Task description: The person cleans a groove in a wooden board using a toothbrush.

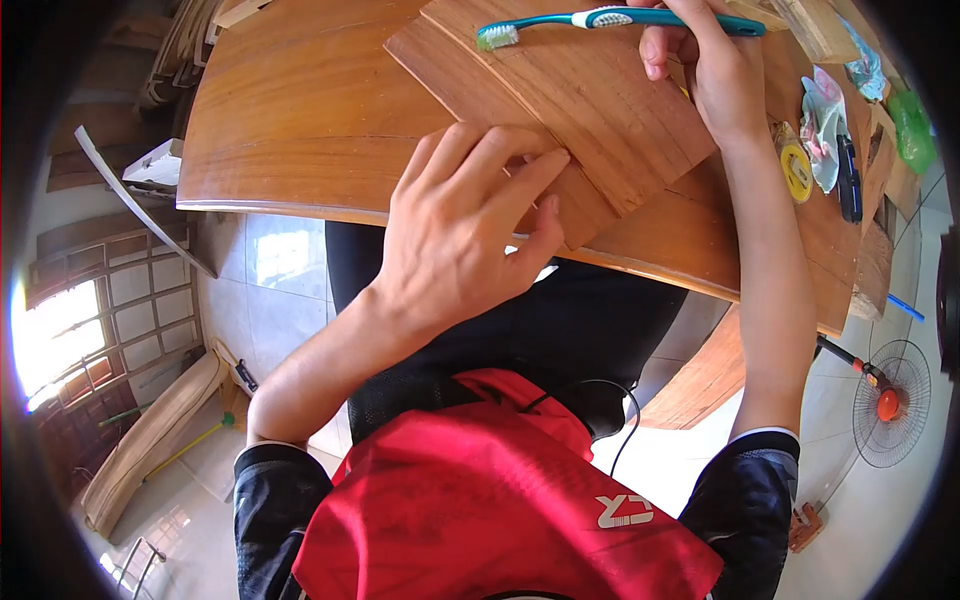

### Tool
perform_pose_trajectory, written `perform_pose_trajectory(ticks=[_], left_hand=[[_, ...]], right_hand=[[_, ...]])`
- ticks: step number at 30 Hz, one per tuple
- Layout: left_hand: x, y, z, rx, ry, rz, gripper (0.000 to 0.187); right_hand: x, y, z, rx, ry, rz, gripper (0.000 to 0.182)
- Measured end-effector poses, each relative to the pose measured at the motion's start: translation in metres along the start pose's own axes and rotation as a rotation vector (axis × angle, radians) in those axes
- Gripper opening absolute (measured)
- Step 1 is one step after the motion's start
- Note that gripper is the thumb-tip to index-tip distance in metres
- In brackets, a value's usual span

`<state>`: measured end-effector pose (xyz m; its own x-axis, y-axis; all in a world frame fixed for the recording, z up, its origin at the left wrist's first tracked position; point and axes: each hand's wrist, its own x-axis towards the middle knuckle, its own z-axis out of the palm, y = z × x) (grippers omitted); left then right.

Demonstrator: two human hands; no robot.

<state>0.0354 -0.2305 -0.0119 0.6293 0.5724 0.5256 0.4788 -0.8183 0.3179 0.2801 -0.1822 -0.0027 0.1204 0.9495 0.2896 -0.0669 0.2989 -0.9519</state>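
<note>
On the tabletop [300,130] our left hand [460,230] presses flat, fingers spread, on the veneer sheet [580,110] while our right hand [715,60] grips the toothbrush [620,20]; loosened pressure could let it slide.

The wood pieces [560,120] under the left hand [465,235] look like thin veneer, reddish brown, fine-grained, with a smooth satin sheen. The curved wooden panel [300,130] beneath them, at upper left, is glossier. The toothbrush [620,20] in the right hand [700,60], at top centre, is shiny teal plastic with white bristles.
</note>
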Motion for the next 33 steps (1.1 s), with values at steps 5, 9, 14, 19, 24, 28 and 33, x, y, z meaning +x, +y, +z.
perform_pose_trajectory(ticks=[5,9,14,19,24,28,33], left_hand=[[0.002,-0.001,-0.001,0.045,0.012,0.056,0.021],[0.007,-0.002,0.0,0.054,0.001,0.07,0.016],[0.005,-0.002,0.002,0.022,0.025,0.048,0.015],[-0.008,0.001,-0.001,-0.048,-0.026,0.1,0.03],[-0.01,-0.007,-0.005,-0.019,-0.073,0.143,0.037],[-0.007,-0.004,-0.003,-0.007,-0.049,0.109,0.036],[-0.004,0.004,-0.003,0.033,-0.053,0.04,0.038]], right_hand=[[0.003,0.007,-0.003,-0.001,0.013,-0.012,0.032],[0.004,0.012,-0.006,-0.008,0.004,-0.062,0.032],[0.004,0.013,-0.011,-0.032,-0.024,-0.059,0.032],[0.0,0.01,-0.013,-0.095,-0.045,0.035,0.035],[0.0,0.011,-0.011,-0.08,-0.043,0.026,0.035],[0.0,0.01,-0.011,-0.095,-0.041,0.018,0.034],[0.0,0.011,-0.011,-0.076,-0.039,0.015,0.034]])
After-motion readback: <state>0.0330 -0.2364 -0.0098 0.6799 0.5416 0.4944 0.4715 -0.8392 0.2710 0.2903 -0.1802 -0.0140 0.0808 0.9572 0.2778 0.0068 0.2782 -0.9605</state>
